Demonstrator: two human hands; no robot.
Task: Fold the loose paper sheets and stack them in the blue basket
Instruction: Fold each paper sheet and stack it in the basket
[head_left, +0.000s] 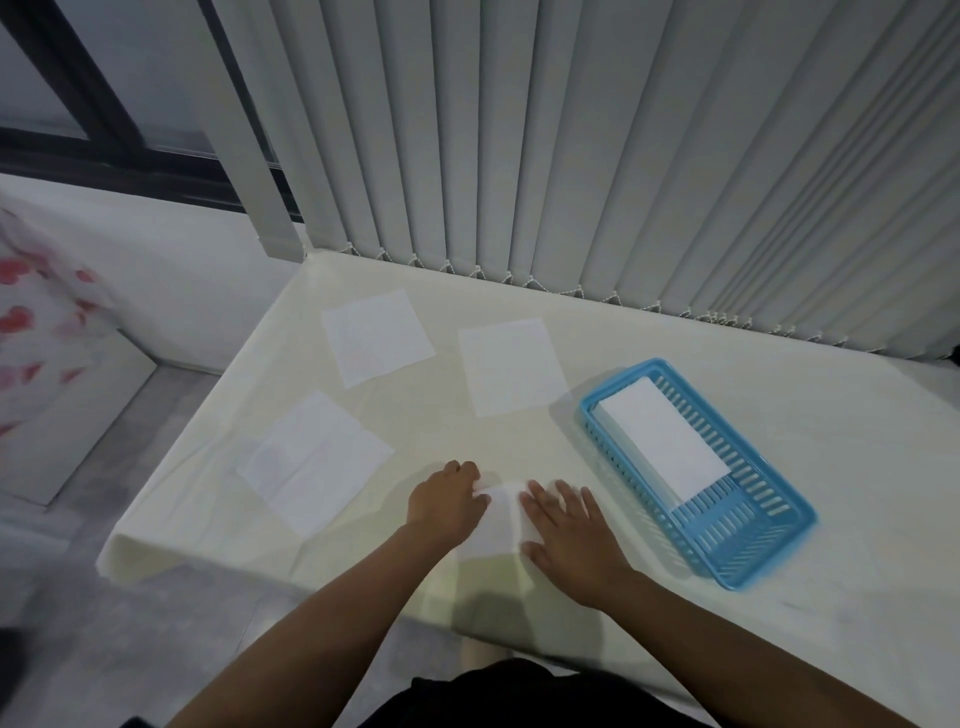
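Observation:
A folded white paper sheet (501, 519) lies near the table's front edge between my hands. My left hand (447, 501) curls its fingers on the sheet's left edge. My right hand (569, 530) rests flat on its right side, fingers spread. To the right, the blue basket (769, 551) holds a folded white sheet (662, 441). Three loose unfolded sheets lie flat on the table: one at the left (314, 460), one far left (376, 335), one in the middle far side (511, 366).
The table (779, 358) wears a cream cloth, with its left edge falling to a grey floor. Vertical blinds (623, 156) hang close behind the far edge. A white cloth with red spots (31, 322) sits off to the left.

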